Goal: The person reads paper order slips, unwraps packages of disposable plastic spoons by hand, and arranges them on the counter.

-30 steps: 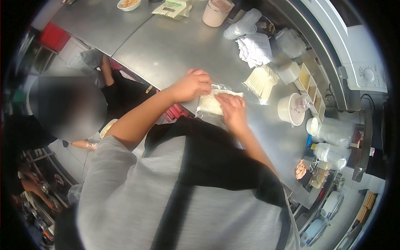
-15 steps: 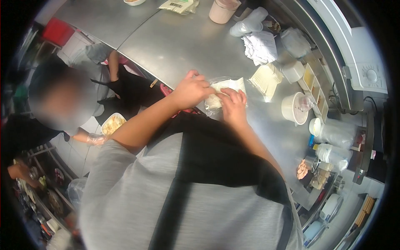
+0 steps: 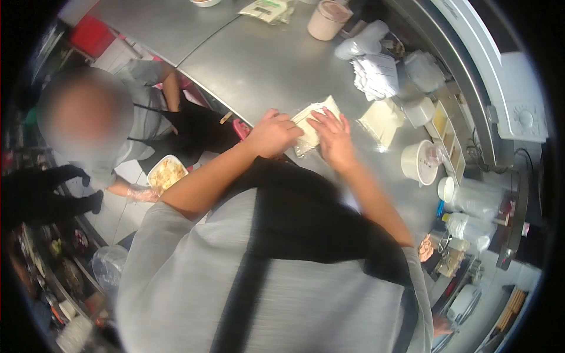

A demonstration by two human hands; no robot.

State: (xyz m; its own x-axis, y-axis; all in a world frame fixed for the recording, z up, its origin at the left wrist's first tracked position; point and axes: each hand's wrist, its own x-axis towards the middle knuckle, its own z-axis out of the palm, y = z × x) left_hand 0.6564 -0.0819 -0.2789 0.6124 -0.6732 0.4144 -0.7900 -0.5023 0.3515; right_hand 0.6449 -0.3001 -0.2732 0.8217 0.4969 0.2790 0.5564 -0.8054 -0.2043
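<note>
A pale cream stack in clear plastic wrap (image 3: 307,139) lies near the front edge of the steel table. My left hand (image 3: 276,133) has its fingers bent and pressed on the left side of the stack. On its upper right part rests my right hand (image 3: 333,134), with the fingers spread. A second cream stack in clear film (image 3: 384,122) lies to the right, apart from both hands.
The steel table (image 3: 259,70) holds a pink-white tub (image 3: 328,21), plastic cups (image 3: 362,42), folded white papers (image 3: 375,76), a round white tub (image 3: 419,162) and a sectioned tray (image 3: 448,140). At the left, a person (image 3: 144,112) holds a food bowl (image 3: 167,173).
My right hand's fingers have straightened and spread over the stack, whose upper end now tilts further up. The view has shifted slightly. The other person's bowl appears a little further right.
</note>
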